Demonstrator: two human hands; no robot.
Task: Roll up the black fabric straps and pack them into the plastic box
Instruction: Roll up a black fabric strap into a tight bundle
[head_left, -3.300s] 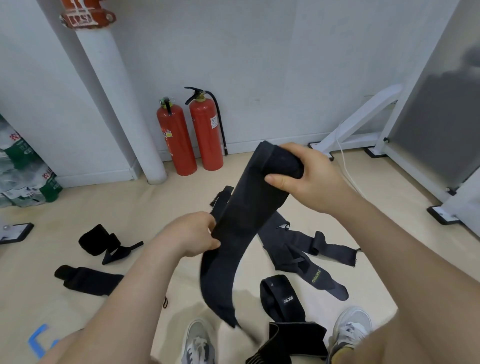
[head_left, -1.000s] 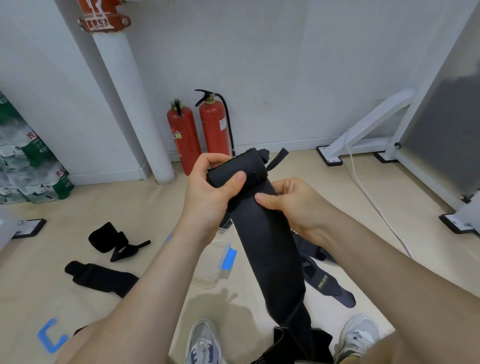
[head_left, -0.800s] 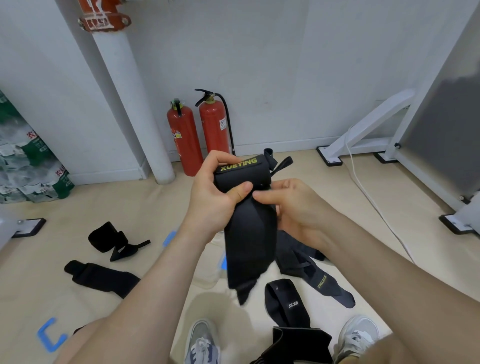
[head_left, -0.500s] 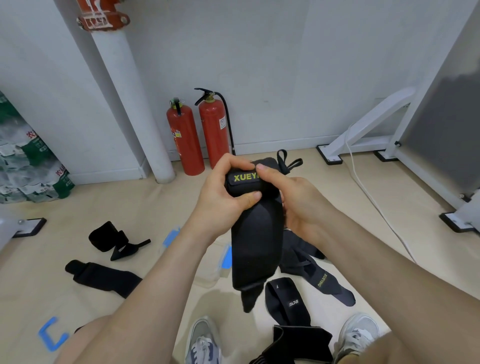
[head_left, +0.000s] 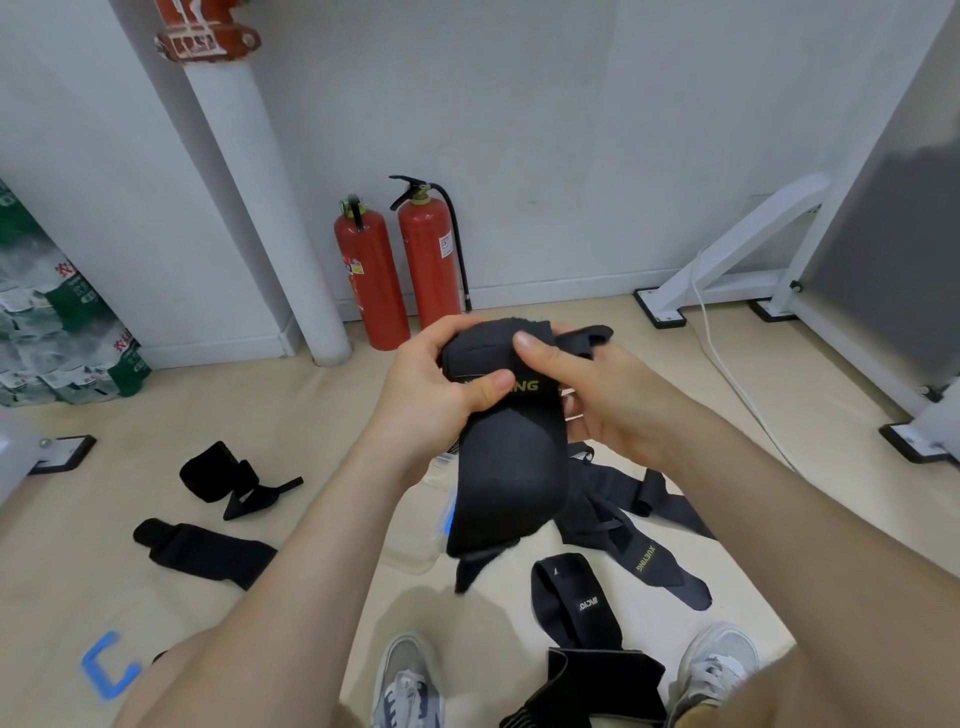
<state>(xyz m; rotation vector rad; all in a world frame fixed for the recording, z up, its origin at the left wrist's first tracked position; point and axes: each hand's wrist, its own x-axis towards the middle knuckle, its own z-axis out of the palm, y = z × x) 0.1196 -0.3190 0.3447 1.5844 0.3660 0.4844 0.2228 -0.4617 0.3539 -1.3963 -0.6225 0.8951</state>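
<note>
Both hands hold one black fabric strap (head_left: 506, 467) in front of me at chest height. Its top is wound into a roll with yellow lettering, and a short tail hangs down. My left hand (head_left: 431, 395) grips the roll from the left, thumb across its front. My right hand (head_left: 597, 395) clasps it from the right, thumb on top. The clear plastic box (head_left: 423, 525) with a blue clip lies on the floor, mostly hidden behind the strap and my left forearm. Loose straps lie right of it (head_left: 639, 540), near my feet (head_left: 574, 605), and at the left (head_left: 200, 551).
A rolled strap with a loose tail (head_left: 228, 475) sits on the floor at the left. Two red fire extinguishers (head_left: 400, 265) stand against the wall beside a white pipe (head_left: 270, 208). White stand legs (head_left: 727, 249) and a cable are at the right. My shoes (head_left: 408, 680) show below.
The hanging length of the strap has been wound up into the roll, so the tail is much shorter. Both hands have closed in on the roll and turned it.
</note>
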